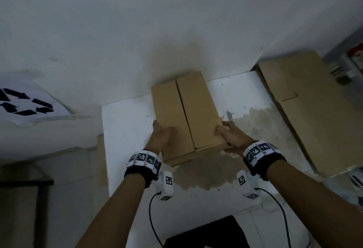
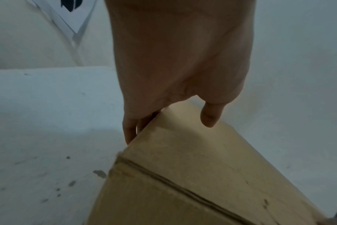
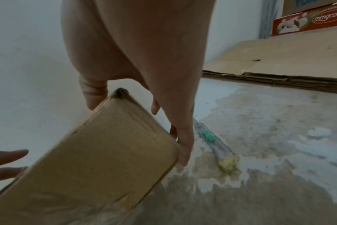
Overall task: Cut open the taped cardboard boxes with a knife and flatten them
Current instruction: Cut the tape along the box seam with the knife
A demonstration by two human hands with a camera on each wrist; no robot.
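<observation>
Our left hand (image 1: pixel 160 135) grips the cardboard box (image 1: pixel 186 114) on the worktop (image 1: pixel 125 122), long axis running away from us; our right hand (image 1: pixel 228 132) grips its other side, the utility knife (image 3: pixel 214 142) just beside it.

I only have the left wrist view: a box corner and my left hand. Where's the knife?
Observer: The knife lies on the table just right of the right hand, untouched.
Operator: Is the right hand free to take it?
Observer: No, it grips the box at its right edge; the left hand holds the other side.
Operator: Anything flattened yet?
Observer: Flattened cardboard lies at the table's far right.
</observation>
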